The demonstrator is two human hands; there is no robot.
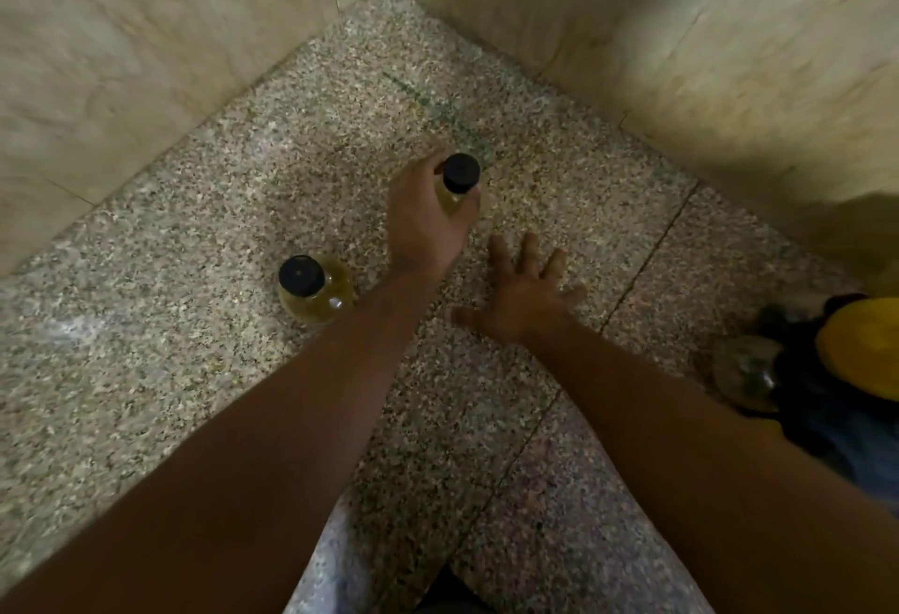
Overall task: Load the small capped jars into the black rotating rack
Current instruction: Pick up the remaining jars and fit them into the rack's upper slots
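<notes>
- The work surface is a speckled granite counter (194, 248), grey and tan, running back into a corner.
- Two pale, veined stone walls meet there: one on the left (146, 44), one on the right (681, 29).
- A thin dark seam (647, 258) crosses the counter on a slant, and the slab on its near side looks pinker.
- A faint green smear (423, 100) marks the stone close to the corner.
- The left hand (423, 219) reaches furthest in, its fingers and thumb curled round a small black-capped jar (459, 175) of yellowish contents, held upright in mid-counter.
- A second capped jar (314, 290) stands on the counter to the left, just beside the left forearm.
- The right hand (523, 294) hovers palm-down with fingers spread wide, holding nothing.
- At the right edge sits the black rack (817, 394), blurred, with a rounded glass jar (746, 370) against it and something yellow (861, 346) on top; I cannot tell what that is.
</notes>
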